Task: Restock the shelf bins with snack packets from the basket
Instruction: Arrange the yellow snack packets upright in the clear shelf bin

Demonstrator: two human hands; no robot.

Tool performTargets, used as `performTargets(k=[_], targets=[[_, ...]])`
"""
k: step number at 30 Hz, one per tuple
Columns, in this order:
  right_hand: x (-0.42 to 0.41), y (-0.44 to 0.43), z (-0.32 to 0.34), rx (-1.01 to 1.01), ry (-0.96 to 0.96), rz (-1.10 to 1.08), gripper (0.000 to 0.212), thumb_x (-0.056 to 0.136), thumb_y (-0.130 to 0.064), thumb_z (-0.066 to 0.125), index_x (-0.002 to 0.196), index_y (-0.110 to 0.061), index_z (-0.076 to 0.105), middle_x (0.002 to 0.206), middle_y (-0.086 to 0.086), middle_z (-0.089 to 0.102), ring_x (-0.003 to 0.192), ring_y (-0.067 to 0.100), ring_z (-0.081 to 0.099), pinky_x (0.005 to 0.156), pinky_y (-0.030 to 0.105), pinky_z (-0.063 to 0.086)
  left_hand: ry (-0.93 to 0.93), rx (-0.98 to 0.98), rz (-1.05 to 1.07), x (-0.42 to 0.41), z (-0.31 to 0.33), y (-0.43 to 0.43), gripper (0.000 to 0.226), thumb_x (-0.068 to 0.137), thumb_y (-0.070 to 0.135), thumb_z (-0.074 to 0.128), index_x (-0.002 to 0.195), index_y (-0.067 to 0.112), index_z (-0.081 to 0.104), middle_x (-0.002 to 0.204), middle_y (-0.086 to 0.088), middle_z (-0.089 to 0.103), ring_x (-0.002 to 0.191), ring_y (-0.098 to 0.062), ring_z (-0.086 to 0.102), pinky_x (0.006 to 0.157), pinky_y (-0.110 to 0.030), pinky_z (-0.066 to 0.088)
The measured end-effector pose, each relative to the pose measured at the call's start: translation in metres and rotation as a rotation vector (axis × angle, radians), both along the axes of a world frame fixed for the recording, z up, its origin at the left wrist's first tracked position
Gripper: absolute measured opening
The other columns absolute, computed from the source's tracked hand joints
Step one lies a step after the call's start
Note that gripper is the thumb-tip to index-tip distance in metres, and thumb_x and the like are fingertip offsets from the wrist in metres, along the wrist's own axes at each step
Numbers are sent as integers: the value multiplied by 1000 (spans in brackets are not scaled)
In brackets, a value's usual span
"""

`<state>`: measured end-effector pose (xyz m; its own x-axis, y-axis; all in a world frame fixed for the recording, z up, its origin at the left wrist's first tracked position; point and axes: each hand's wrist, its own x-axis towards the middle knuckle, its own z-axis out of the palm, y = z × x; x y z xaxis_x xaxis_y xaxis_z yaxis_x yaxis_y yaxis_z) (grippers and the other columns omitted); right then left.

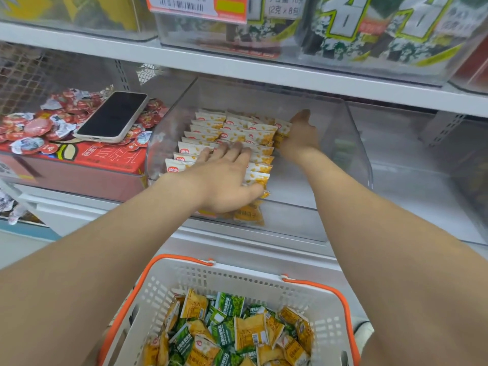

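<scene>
Clear bin on the middle shelf holds yellow-white packets stood in tight overlapping rows on its left side; the right side of the bin floor is bare. Left hand lies palm-down on top of the near rows, fingers straight and slightly apart, flat on the packet tops, thumb stretched out along the front-right corner of the stack and touching the packets there. Right hand is deeper in the bin, against the right end of the far rows, thumb up. Its fingertips meet the packet edges, but blur hides them, so I cannot tell whether they pinch a packet or just push. White basket with orange handles sits below, between the forearms, full of loose packets in yellow and green. Phone lies face-up on red packs in the bin to the left.
</scene>
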<state>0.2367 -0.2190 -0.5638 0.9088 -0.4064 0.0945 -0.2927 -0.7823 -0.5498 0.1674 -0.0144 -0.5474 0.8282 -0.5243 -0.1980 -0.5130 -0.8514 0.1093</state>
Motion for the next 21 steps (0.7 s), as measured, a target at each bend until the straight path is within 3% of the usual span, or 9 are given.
performTargets(k=[5,8,10,12,15,18,21], targets=[[-1,4,-7,-59,34,-91,89,98,2,54,161,-6,-8,141,25,52,123,41,57,91,42,50,-10,-17,8,0,-1,0,99,80,71,21,166,24,3,174,0,-4,160,-25,-5,129,-53,3],[0,3,-7,-115,-71,-158,72,96,4,55,157,-2,16,129,24,58,115,42,61,82,43,49,-22,-37,2,-3,-1,1,97,81,69,20,166,24,5,174,-1,-1,160,-25,-2,129,-51,5],[1,0,-8,-158,-70,-110,42,96,4,57,135,0,45,123,24,60,110,42,62,74,38,47,-38,-66,1,-3,-1,2,94,83,67,20,166,24,8,174,-2,3,160,-26,2,128,-50,8],[1,-1,-7,-205,-8,-65,23,95,5,57,117,0,58,118,23,63,110,40,63,71,33,44,-78,-91,-4,-5,-2,3,91,84,65,20,165,24,14,173,-5,12,158,-27,10,127,-49,14],[-6,5,-2,-225,153,18,30,90,9,59,119,-1,62,123,20,65,117,37,62,74,31,43,-134,-106,18,-9,-1,4,88,86,64,20,162,20,27,166,-9,30,152,-30,28,122,-50,27],[-27,11,8,-279,279,145,41,95,-4,59,135,-5,54,135,17,59,122,36,58,77,32,43,-221,-109,42,-19,3,2,75,94,61,27,152,16,42,151,-12,48,137,-34,45,108,-48,41],[-59,13,20,-276,186,244,38,93,-9,57,130,-4,53,127,21,60,114,40,60,77,32,44,-376,-150,28,-33,7,2,49,105,47,36,140,16,51,137,-12,54,124,-37,52,98,-49,45]])
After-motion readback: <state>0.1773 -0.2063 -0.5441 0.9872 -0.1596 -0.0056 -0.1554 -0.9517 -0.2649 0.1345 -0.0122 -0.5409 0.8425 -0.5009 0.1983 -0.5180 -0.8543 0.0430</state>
